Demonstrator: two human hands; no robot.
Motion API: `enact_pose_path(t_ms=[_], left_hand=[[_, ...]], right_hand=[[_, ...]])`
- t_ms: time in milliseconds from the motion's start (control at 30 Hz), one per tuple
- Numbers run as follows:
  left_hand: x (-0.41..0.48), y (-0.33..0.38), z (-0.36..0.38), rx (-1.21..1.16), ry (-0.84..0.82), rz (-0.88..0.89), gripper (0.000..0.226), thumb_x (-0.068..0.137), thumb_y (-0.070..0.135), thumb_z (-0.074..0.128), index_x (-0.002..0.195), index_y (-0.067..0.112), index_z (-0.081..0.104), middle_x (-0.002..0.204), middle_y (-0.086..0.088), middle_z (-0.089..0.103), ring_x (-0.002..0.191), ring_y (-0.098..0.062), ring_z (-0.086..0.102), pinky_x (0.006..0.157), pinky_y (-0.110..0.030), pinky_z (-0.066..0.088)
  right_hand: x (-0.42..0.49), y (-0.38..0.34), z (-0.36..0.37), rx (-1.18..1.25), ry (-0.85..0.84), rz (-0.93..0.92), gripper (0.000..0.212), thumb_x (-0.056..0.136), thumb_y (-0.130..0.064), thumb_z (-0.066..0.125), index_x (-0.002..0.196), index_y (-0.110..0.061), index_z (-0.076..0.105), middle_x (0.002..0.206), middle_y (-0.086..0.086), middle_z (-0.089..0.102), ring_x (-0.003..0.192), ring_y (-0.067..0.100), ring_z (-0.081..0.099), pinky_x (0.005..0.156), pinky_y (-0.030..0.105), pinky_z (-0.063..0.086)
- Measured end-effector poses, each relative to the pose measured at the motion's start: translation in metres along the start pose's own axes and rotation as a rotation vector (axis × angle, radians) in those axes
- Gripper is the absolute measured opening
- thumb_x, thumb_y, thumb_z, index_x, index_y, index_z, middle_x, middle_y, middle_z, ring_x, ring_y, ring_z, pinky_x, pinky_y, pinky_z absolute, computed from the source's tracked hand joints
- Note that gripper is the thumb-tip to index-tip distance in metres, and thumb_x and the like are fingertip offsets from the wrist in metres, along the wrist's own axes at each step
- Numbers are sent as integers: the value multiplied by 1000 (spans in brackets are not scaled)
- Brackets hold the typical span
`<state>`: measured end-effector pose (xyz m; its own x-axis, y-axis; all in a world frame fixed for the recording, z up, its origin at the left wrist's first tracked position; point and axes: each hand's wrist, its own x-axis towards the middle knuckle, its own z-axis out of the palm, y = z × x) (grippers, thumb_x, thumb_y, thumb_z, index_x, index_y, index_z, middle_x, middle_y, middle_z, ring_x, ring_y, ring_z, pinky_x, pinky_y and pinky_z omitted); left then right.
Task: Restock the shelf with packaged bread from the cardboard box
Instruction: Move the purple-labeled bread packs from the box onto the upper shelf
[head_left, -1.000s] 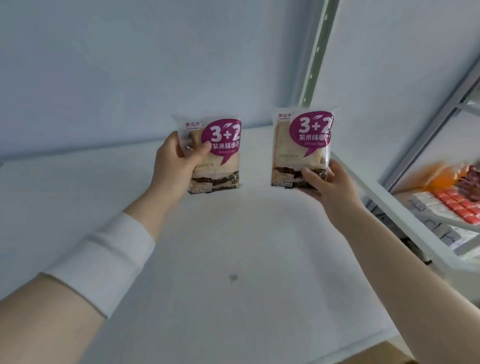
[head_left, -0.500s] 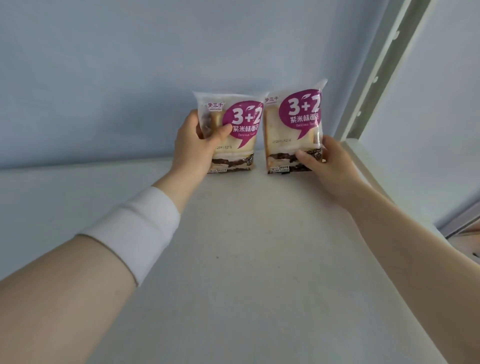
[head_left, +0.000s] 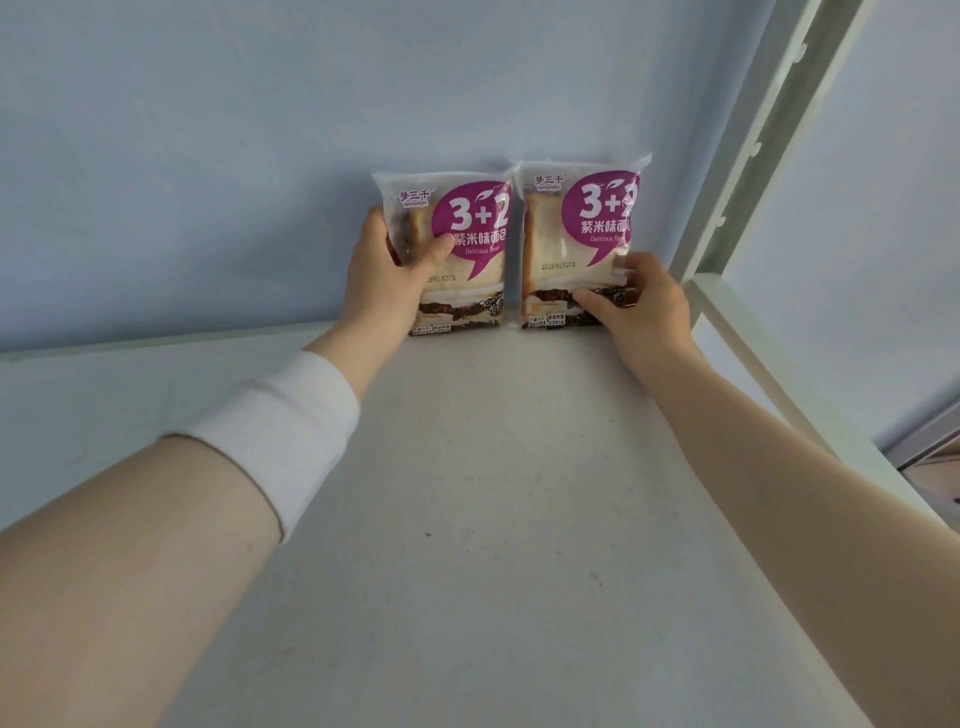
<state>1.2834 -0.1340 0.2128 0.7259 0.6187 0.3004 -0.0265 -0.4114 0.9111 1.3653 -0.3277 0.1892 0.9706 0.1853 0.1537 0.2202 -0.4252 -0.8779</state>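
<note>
Two clear-plastic, purple-labelled bread packets, upright on white shelf (head_left: 467, 519): left packet (head_left: 462, 249) gripped by left hand (head_left: 387, 280); right packet (head_left: 576, 239) gripped by right hand (head_left: 644, 306).

Under your fingers (head_left: 434, 249) the left bread packet (head_left: 457, 249) is glossy clear plastic film, crinkled where you press; the right bread packet (head_left: 576, 244) shines the same. Below your fingers the shelf (head_left: 493, 519) looks like matt white painted board, lightly scuffed and speckled. Your wristband (head_left: 280, 431) is soft, matt white cloth.

Hands (head_left: 387, 283) partly covering package labels (head_left: 480, 223)
</note>
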Motion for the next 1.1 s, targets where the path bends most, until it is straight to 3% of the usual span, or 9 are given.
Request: enact_pose_path(t_ms=[100,200,300,433,567,733,867,1100], left_hand=[[-2,-1,3,88,7,22,51,86,30,64,124,7,40,112,4,51,99,-9,50,80,-17,38],[-2,0,4,124,102,29,62,83,32,67,129,5,35,129,-6,46,114,-14,48,94,-22,39],[-10,8,1,129,143,-20,70,82,36,66,135,6,31,137,-10,40,124,-20,46,105,-35,40],[-38,24,-19,464,110,71,63,89,36,56,139,5,32,141,-15,39,131,-29,38,104,-39,33],[-81,39,-48,894,-233,327,48,92,31,52,131,4,42,129,-20,50,118,-38,47,94,-46,40],[-159,65,-78,1181,-616,560,47,93,37,47,131,9,43,133,-13,49,122,-31,46,98,-42,38],[-225,85,-110,1192,-759,599,47,94,36,44,134,12,40,134,-11,48,124,-30,43,102,-41,33],[-312,122,-137,1207,-820,715,46,94,32,43,134,10,39,134,-12,48,123,-31,45,102,-40,32]], right_hand=[[1,1,4,-50,-27,10,55,84,-31,67,132,-17,42,126,3,57,113,20,53,96,33,44],[-1,-5,6,-127,-75,50,72,87,-34,61,145,-17,22,141,6,45,132,27,38,109,44,35],[-13,-18,2,-211,-29,64,83,91,-29,56,150,-11,2,154,7,23,143,26,15,118,40,15],[-55,-32,-13,-449,-6,14,72,95,-29,48,149,-10,6,155,10,17,144,27,11,117,37,13],[-123,-45,-34,-773,-104,-19,62,96,-31,45,147,-12,17,154,7,21,146,28,5,116,43,18],[-229,-57,-59,-1014,-127,-23,46,95,-32,44,136,-13,36,139,9,41,134,28,31,106,43,32],[-315,-67,-78,-1072,-155,61,45,96,-33,42,137,-15,37,139,10,43,132,28,34,104,41,33],[-432,-69,-127,-1101,-190,117,49,96,-35,45,140,-16,37,140,11,44,130,29,40,107,43,35]])
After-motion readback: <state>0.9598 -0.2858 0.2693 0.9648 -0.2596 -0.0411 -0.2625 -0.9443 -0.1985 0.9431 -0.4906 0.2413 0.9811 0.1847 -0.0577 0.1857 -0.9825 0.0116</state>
